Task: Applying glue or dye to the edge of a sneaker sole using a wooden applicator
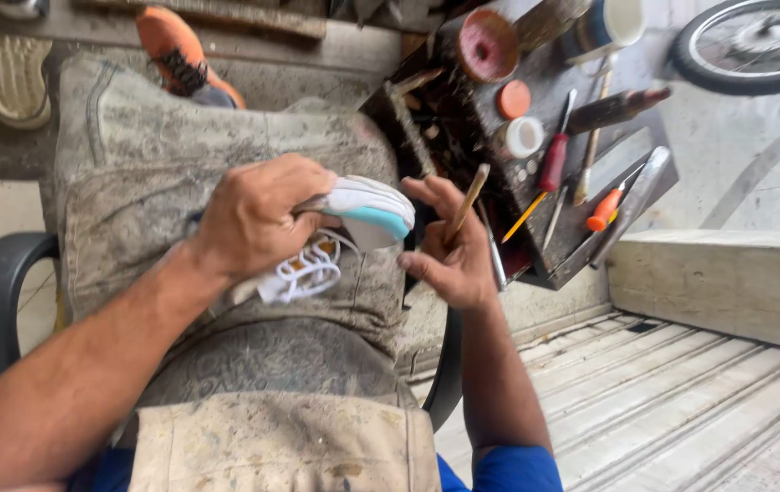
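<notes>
My left hand grips a white sneaker with a light blue sole edge, held sole-up over my lap. Its white laces hang loose below my palm. My right hand is just right of the shoe's toe and holds a thin wooden-handled tool upright between the fingers. The tool's tip is hidden behind my fingers. A stained grey apron covers my lap under the shoe.
A dark tool tray at upper right holds a red-handled screwdriver, an orange-handled tool, round lids and cans. An orange shoe and a pale sole lie on the floor ahead. A bicycle wheel is at top right.
</notes>
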